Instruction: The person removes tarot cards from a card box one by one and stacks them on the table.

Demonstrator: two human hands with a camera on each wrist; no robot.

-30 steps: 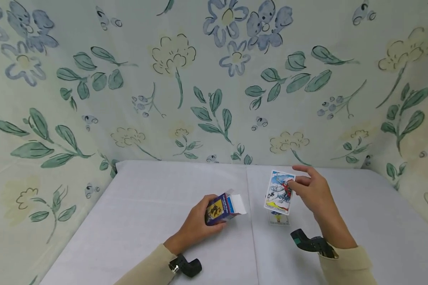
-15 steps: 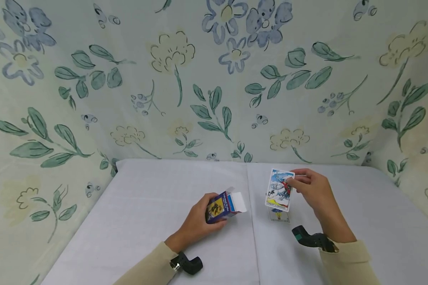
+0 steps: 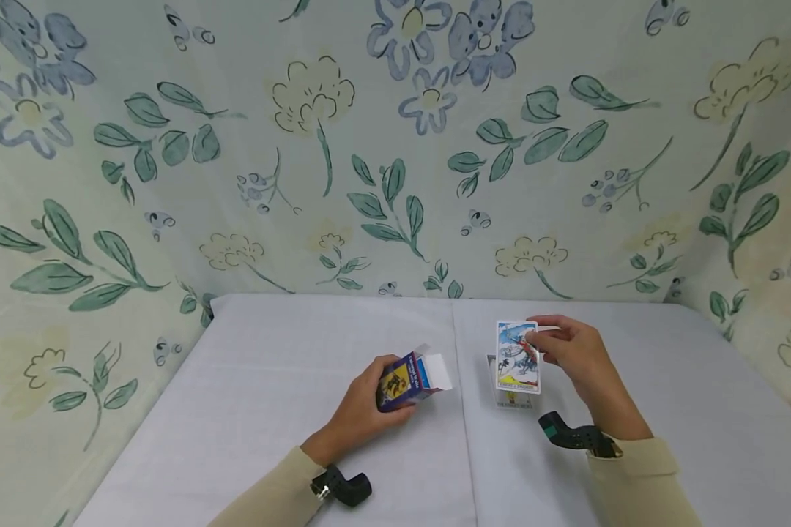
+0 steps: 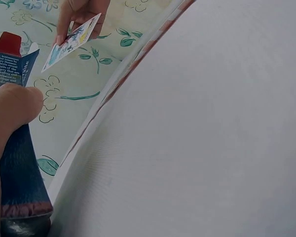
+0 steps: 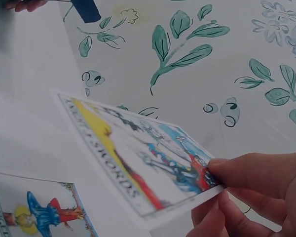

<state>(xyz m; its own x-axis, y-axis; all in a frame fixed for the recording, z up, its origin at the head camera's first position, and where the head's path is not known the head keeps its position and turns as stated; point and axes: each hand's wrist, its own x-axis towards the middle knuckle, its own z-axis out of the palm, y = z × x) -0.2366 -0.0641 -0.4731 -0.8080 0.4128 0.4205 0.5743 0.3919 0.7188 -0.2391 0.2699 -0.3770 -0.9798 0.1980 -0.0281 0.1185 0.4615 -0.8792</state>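
Picture card (image 3: pixel 517 362) is pinched by the right hand (image 3: pixel 572 350), raised, not yet laid down; beneath it, a lower card (image 3: pixel 514 402) already lies on the table (image 3: pixel 270 402). To the left, the opened box (image 3: pixel 398 383) is gripped by the left hand (image 3: pixel 362 404).

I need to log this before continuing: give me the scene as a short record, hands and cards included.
Left hand: grips the open card box
Right hand: pinches the held card near one end
Held card: lettered SWORDS, raised off the white table
Lower card: face up on the table, lettered HANGED
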